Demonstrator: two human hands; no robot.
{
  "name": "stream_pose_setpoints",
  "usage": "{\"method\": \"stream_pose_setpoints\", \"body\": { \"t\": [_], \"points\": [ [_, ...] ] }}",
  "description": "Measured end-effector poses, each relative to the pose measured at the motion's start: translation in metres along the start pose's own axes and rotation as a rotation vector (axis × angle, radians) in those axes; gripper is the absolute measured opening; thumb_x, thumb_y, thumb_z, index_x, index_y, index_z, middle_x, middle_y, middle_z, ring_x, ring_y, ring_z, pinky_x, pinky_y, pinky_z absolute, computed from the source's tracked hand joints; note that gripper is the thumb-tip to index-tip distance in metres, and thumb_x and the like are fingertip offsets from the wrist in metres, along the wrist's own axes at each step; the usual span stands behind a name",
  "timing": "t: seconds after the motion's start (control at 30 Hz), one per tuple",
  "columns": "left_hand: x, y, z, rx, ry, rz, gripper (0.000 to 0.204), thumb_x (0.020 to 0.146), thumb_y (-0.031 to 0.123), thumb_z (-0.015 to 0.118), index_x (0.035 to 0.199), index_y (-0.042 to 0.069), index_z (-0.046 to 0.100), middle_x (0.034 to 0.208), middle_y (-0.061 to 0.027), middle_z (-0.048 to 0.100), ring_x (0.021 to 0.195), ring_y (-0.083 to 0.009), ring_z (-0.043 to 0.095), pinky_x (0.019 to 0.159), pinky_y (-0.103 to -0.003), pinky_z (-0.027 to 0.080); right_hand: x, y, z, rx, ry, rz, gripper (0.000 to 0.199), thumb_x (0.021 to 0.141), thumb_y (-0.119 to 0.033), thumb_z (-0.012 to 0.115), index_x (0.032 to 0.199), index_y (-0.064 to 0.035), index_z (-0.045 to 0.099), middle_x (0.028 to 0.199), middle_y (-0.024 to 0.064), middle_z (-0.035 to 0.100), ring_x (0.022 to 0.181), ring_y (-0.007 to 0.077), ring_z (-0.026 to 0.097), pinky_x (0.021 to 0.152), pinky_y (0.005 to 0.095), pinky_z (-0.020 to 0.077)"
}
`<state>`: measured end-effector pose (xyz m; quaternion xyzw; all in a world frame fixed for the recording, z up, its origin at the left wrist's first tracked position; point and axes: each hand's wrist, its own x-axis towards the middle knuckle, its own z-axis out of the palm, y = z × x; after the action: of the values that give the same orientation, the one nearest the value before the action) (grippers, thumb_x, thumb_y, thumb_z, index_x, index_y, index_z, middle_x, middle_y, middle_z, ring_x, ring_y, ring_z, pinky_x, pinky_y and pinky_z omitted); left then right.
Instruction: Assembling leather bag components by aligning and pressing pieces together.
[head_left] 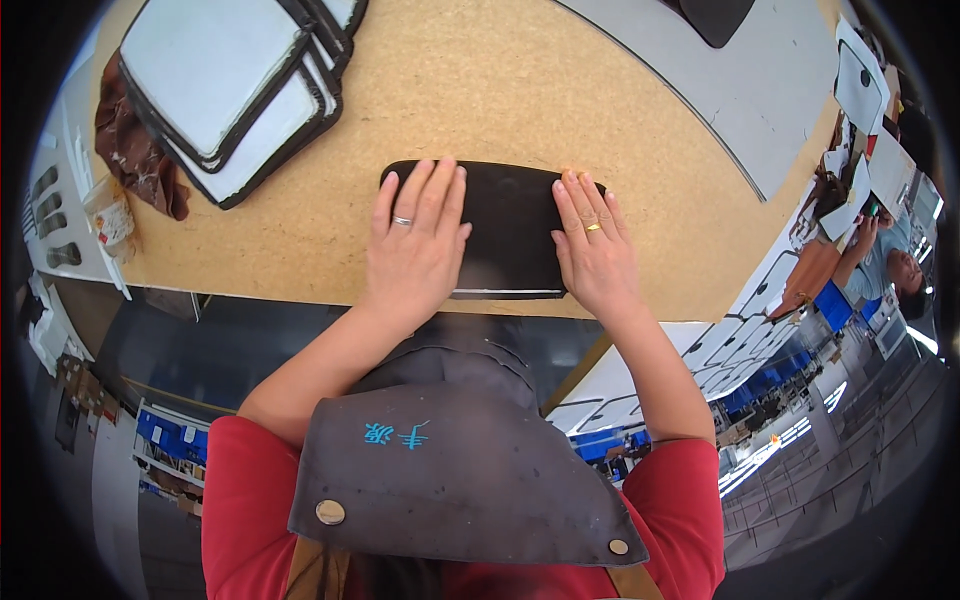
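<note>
A dark, flat panel with rounded far corners [510, 225] lies on the tan tabletop in front of me. Along its near edge runs a thin pale strip. My left hand [418, 235] rests flat on the panel's left part, fingers stretched toward the far edge, a silver ring on one finger. On the right part lies my right hand [595, 240], palm down with its fingers extended and a gold ring showing. Between the two hands the panel's middle stays visible. Neither hand is gripping anything.
White panels with black edges [215, 75] are stacked at the far left, over crumpled brown material [140, 150]. A jar [112, 225] stands by the table's left edge. A grey sheet [740, 90] covers the far right. Another person [890, 260] is at the right.
</note>
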<state>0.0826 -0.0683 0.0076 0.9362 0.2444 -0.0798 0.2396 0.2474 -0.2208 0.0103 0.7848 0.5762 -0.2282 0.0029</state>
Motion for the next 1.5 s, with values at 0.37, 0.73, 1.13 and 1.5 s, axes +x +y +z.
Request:
{"method": "stream_pose_setpoints", "body": {
  "t": [0.37, 0.73, 1.13, 1.5],
  "points": [
    [0.010, 0.013, 0.028, 0.085, 0.142, 0.131, 0.053, 0.084, 0.028, 0.058, 0.127, -0.001, 0.046, 0.131, -0.0139, 0.044, 0.124, -0.0301, 0.039, 0.102, -0.038, 0.034, 0.002, -0.004, -0.001, 0.013, 0.075, -0.006, 0.050, 0.086, -0.016, 0.056, 0.133, -0.0063, 0.043, 0.138, 0.0087, 0.043, 0.129, 0.0226, 0.038, 0.107, 0.0403, 0.0288],
    [-0.011, -0.014, 0.017, 0.071, 0.222, -0.004, 0.055, 0.083, 0.014, 0.058, 0.132, 0.000, 0.040, 0.137, -0.0130, 0.040, 0.131, -0.0249, 0.033, 0.107, -0.043, 0.022, 0.048, -0.063, -0.009, 0.038, 0.217, -0.185, 0.046, 0.081, -0.020, 0.060, 0.122, -0.0011, 0.051, 0.128, 0.0098, 0.051, 0.124, 0.0221, 0.042, 0.104, 0.0424, 0.0305],
    [-0.004, -0.026, 0.027, 0.274, 0.094, 0.044, 0.057, 0.090, 0.028, 0.050, 0.136, -0.002, 0.034, 0.142, -0.0201, 0.032, 0.134, -0.0321, 0.025, 0.111, -0.046, 0.016, 0.026, -0.030, 0.016, -0.117, 0.149, -0.093, 0.051, 0.088, -0.027, 0.050, 0.129, 0.0038, 0.044, 0.136, 0.0149, 0.041, 0.128, 0.0255, 0.036, 0.107, 0.0407, 0.0245],
    [0.017, -0.005, 0.017, 0.255, -0.001, 0.074, 0.051, 0.091, 0.025, 0.048, 0.131, -0.005, 0.038, 0.134, -0.0195, 0.041, 0.126, -0.0366, 0.034, 0.109, -0.045, 0.021, 0.029, -0.030, 0.021, -0.146, 0.138, 0.000, 0.048, 0.088, -0.026, 0.050, 0.129, -0.0002, 0.045, 0.136, 0.0125, 0.042, 0.127, 0.0240, 0.036, 0.107, 0.0439, 0.0239]
  ]
}}
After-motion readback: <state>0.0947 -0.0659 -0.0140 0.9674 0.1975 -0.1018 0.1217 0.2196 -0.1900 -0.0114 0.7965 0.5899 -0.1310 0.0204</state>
